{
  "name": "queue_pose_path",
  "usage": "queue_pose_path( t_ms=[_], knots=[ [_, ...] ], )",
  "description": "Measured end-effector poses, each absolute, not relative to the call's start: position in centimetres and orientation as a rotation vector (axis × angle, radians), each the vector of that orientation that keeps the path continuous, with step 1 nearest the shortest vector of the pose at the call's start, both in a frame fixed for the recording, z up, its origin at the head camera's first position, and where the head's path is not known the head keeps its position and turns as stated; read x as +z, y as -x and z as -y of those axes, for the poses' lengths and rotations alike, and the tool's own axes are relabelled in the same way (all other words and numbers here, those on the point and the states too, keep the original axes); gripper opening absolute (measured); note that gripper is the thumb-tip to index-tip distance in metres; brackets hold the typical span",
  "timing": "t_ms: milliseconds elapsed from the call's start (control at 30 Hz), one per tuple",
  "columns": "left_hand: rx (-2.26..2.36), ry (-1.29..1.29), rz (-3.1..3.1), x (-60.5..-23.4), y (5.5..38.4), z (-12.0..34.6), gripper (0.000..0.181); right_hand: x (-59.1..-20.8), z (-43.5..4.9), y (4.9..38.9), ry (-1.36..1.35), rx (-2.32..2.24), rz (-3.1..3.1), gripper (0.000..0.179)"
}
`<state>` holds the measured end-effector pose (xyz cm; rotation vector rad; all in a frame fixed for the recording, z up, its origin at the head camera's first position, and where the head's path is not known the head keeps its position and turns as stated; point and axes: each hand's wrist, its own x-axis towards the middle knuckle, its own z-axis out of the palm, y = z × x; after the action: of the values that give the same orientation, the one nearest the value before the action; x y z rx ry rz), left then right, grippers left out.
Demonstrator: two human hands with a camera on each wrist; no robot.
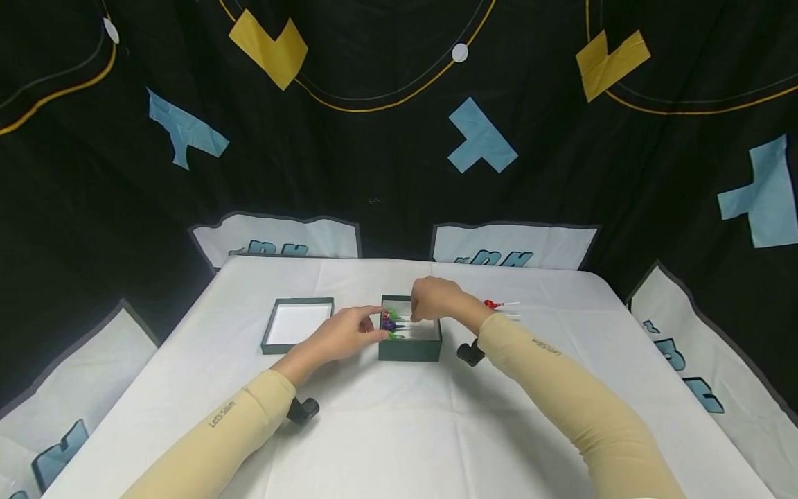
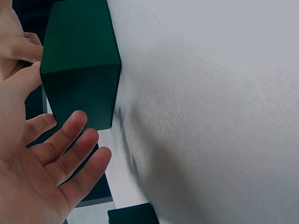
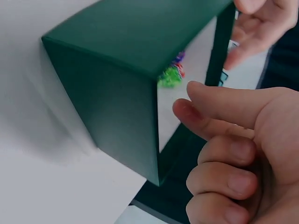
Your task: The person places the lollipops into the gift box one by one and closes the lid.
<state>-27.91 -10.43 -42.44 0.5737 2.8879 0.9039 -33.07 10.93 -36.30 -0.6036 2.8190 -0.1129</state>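
A dark green box [image 1: 408, 351] with a white inside stands uncovered on the table. Several lollipops [image 1: 391, 324] in green, purple and red wrappers lie in its left part, white sticks toward the right. My left hand [image 1: 346, 333] touches the box's left side, thumb and index finger at the rim. In the left wrist view its other fingers extend loosely beside the wall. Over the right part of the box is my right hand [image 1: 433, 298]. The right wrist view shows its thumb and index fingertips slightly apart with nothing visible between, other fingers curled.
The box's lid [image 1: 299, 324], green-rimmed and white inside, lies to the left. A red lollipop [image 1: 490, 304] lies right of the box, behind my right forearm, with another white stick [image 1: 512, 317] near it. The white-covered table [image 1: 399, 430] ends at a dark curtain.
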Motion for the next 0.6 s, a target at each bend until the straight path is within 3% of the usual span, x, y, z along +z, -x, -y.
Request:
queue_pose_path(
  t_ms=[600],
  knots=[
    [0.905,-0.601,-2.890,-42.6,27.9,10.5,0.064,-34.8,-15.4,33.5,0.448,-0.318,-2.933,0.010]
  ],
)
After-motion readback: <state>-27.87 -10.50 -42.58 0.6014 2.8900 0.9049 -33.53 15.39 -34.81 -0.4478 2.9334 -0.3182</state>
